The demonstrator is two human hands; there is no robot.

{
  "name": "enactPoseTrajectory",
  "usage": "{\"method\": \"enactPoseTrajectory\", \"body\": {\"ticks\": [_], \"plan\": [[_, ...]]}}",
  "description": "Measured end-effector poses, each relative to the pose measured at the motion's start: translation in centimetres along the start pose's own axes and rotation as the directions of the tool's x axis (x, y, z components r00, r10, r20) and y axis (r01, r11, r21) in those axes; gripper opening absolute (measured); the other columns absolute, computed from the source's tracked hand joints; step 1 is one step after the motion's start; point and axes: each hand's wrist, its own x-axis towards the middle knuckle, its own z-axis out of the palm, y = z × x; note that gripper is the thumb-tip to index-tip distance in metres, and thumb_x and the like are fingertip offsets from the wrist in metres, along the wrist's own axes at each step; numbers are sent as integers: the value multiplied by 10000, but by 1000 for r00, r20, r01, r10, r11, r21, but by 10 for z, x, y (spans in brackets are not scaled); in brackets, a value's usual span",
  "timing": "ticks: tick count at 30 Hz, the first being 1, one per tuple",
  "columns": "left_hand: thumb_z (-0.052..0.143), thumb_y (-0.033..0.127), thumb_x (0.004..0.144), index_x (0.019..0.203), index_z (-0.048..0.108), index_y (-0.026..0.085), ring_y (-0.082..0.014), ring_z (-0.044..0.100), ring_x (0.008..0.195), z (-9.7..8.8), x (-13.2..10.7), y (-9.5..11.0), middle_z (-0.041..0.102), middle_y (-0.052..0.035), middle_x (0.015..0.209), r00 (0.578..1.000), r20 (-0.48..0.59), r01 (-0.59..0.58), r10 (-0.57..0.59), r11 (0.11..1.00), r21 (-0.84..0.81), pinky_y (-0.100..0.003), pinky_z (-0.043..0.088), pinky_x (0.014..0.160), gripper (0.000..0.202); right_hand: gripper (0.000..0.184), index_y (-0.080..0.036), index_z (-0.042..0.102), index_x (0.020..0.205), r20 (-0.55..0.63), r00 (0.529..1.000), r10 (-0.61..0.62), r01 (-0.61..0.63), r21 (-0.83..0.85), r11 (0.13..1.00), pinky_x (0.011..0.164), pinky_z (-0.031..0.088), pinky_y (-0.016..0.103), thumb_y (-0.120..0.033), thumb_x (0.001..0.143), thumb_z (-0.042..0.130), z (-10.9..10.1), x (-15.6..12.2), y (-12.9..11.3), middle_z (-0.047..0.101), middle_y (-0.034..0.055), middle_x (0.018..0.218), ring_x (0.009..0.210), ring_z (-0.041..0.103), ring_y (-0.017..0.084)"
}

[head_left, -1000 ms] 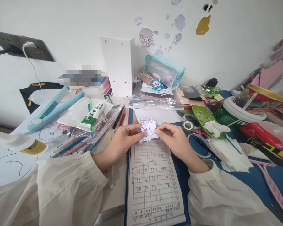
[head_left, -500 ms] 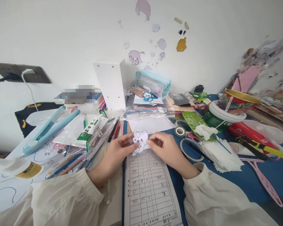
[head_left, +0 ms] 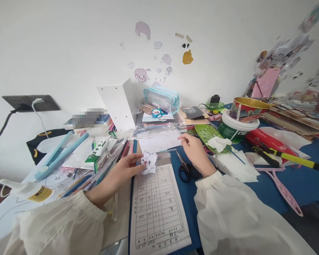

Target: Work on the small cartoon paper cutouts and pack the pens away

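A small white paper cutout [head_left: 149, 163] of a cartoon character with black outlines and pink touches is pinched between the thumb and fingers of my left hand [head_left: 127, 166]. It is held above the top of a printed form [head_left: 159, 212] with handwritten numbers. My right hand [head_left: 192, 150] is apart from the cutout, over the right end of a blank white sheet [head_left: 159, 142]. Its index finger reaches left, the other fingers are loosely bent, and I see nothing in it. Black-handled scissors [head_left: 185, 171] lie on the blue mat just left of my right wrist.
Pens and plastic bags, a light-blue hair straightener [head_left: 60, 156] and a glue bottle [head_left: 34, 191] crowd the left. To the right are a green dish [head_left: 201, 131] with white tissue, stacked tubs [head_left: 235, 129], napkins [head_left: 239, 170] and a pink-handled tool [head_left: 284, 193]. A white box [head_left: 117, 106] stands behind.
My right hand has let go of the cutout and moved right and up, while my left hand keeps it. The scissors now show, and the view has shifted to the right.
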Motion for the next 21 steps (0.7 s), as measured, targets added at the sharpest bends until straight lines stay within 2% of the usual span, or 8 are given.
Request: {"method": "enactPoseTrajectory", "body": {"ticks": [3, 6, 8, 11, 14, 17, 21], "plan": [[770, 342, 595, 975, 630, 153, -201, 638, 736, -1, -5, 0, 692, -44, 812, 999, 52, 8, -11, 998, 55, -257, 473, 569, 447, 278, -175, 675, 955, 58, 988, -140, 150, -249, 957, 801, 405, 309, -83, 821, 449, 5, 4, 5, 687, 75, 935, 924, 571, 226], [771, 343, 595, 939, 643, 155, -183, 632, 691, 1, -10, -2, 684, -32, 786, 992, 71, 100, -107, 991, 87, -256, 494, 569, 413, 266, -156, 688, 944, 250, 930, -269, 359, -464, 810, 815, 382, 340, -62, 809, 479, 7, 11, 5, 674, 107, 975, 989, 537, 256], [784, 346, 575, 912, 652, 150, -167, 621, 625, 2, -14, -3, 679, -21, 746, 986, 41, 157, -162, 982, 106, -263, 510, 577, 412, 255, -147, 695, 911, 345, 880, -328, 468, -506, 725, 813, 365, 357, -53, 815, 477, 7, 17, 4, 674, 114, 977, 1004, 533, 264], [769, 372, 600, 873, 692, 156, -165, 626, 625, 5, -24, 3, 694, -25, 755, 986, 22, 163, -167, 980, 118, -265, 534, 622, 356, 213, -146, 701, 823, 415, 815, -405, 573, -474, 668, 819, 350, 354, -70, 823, 503, 6, 25, 3, 690, 103, 935, 995, 542, 251], [720, 392, 668, 806, 733, 161, -180, 636, 703, 7, -35, 10, 704, -44, 783, 991, 59, 113, -121, 986, 119, -257, 545, 662, 270, 173, -148, 700, 782, 437, 778, -452, 624, -449, 639, 803, 354, 342, -86, 812, 542, 8, 28, 4, 698, 104, 874, 931, 570, 235], [692, 401, 701, 769, 749, 163, -183, 635, 702, 6, -39, 11, 707, -57, 769, 995, 78, 57, -67, 991, 124, -253, 546, 652, 254, 171, -145, 694, 796, 403, 780, -478, 624, -451, 638, 784, 364, 341, -83, 810, 536, 9, 25, 4, 696, 112, 850, 863, 582, 231], [712, 355, 680, 805, 758, 194, -190, 654, 703, 5, -39, 4, 723, -46, 782, 995, 92, 39, -44, 998, 56, -264, 551, 658, 209, 218, -147, 666, 835, 331, 789, -517, 614, -458, 643, 771, 366, 345, -82, 845, 458, 5, 13, 1, 677, 109, 864, 861, 564, 230]]}}
